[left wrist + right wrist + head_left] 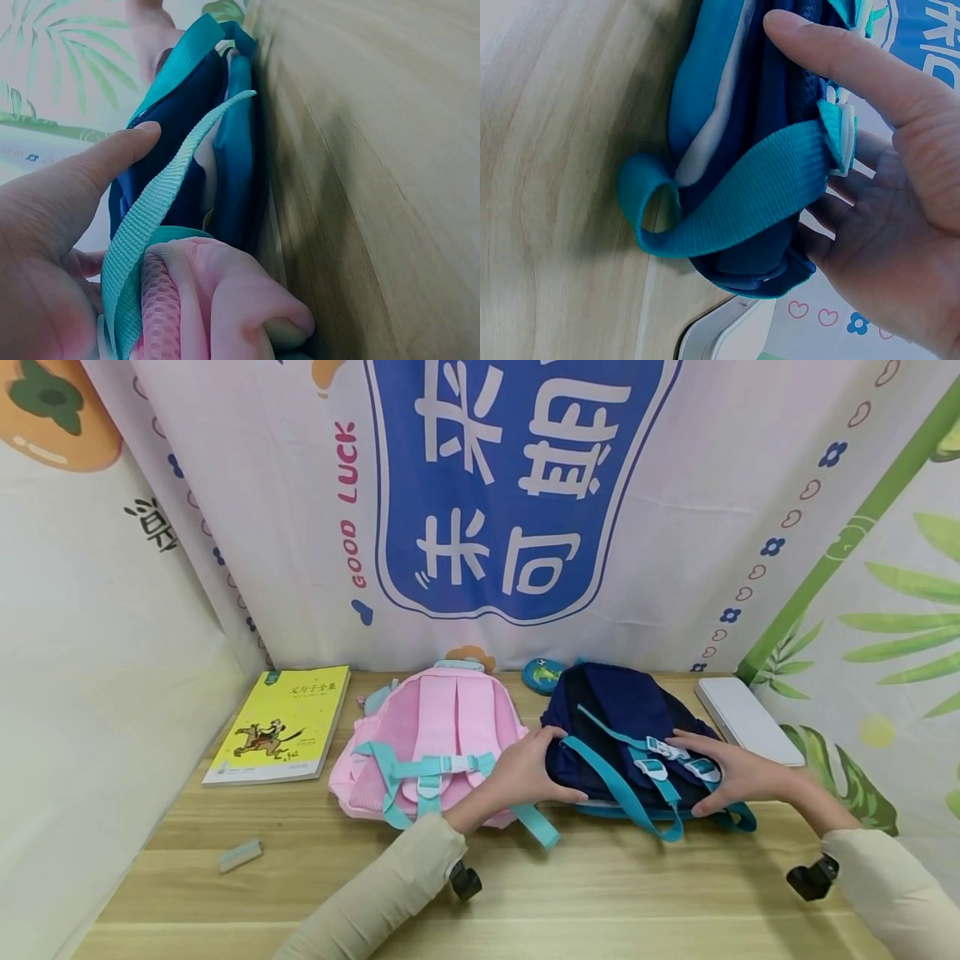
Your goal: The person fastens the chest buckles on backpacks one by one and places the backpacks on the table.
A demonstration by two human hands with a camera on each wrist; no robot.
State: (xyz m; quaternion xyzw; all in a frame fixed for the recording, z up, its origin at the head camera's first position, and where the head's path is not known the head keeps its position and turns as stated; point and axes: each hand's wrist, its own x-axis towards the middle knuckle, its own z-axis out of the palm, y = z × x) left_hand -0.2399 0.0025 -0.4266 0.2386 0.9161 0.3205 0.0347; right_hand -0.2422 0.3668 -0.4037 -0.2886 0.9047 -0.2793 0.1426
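Head view: left fingers (546, 737) and right fingers (692, 742) flank navy backpack (630, 712).

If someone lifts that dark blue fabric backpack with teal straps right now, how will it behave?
The dark blue fabric backpack would probably give when squeezed, since its sides look like pliable cloth. Its teal webbing straps would likely dangle, as they curl loosely. It seems unlikely to roll, lying broad side down on the wood-grain table.

i count two hands (525, 772) (742, 770), two wrist cameras (467, 882) (812, 880), two bags (435, 714) (626, 693), one book (281, 722), one white box (750, 720), one blue pouch (538, 675), one small block (240, 856), one table (585, 910).
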